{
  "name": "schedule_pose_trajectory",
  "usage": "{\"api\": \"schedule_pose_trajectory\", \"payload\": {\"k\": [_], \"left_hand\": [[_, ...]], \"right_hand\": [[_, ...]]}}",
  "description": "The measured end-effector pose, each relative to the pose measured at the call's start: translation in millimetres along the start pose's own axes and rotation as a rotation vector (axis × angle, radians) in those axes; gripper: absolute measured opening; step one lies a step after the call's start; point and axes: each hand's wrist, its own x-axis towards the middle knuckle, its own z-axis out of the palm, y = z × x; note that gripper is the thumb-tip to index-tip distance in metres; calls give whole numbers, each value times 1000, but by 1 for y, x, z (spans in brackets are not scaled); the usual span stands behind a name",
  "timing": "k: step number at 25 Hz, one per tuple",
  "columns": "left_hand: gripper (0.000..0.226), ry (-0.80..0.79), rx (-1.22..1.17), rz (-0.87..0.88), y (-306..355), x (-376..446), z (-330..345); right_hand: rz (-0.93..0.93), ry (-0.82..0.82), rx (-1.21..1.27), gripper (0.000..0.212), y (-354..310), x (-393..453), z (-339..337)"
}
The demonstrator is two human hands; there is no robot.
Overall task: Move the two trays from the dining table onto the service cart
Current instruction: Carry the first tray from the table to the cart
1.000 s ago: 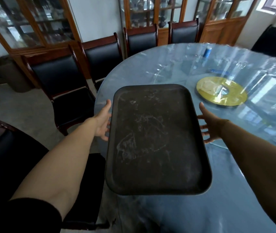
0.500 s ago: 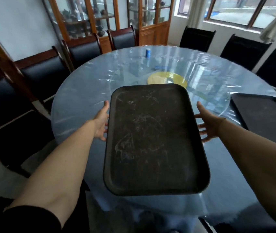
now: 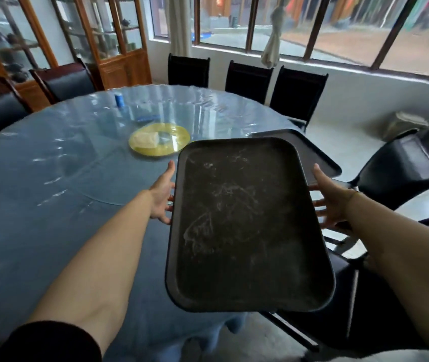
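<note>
Over the table's edge, scuffed dark tray [image 3: 244,226], white smears, both hands gripping

Dark tray [image 3: 247,226] between both hands, above table [image 3: 51,178]

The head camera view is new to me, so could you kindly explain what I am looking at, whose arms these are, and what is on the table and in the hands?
There is no machine here: a person wears a wide-angle camera on the head, looking forward and down, so the two bare arms are the wearer's own. The left hand and right hand grip the long edges of a scuffed dark rectangular serving tray, held in the air above the round dining table under clear plastic sheeting. On the table lie a round yellow plate, a small blue can, and a second dark tray at the far right edge, partly hidden. Dark chairs ring the table.
</note>
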Motion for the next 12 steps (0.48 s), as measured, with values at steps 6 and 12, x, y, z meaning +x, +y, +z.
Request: {"api": "schedule_pose_trajectory", "payload": {"k": [6,12], "left_hand": [[85,-166,175,30,28,3,124],[93,-298,329,53,30,-12,256]], "right_hand": [[55,195,175,84,70,-40,-107],[89,306,328,82,147,-99,-210]]}}
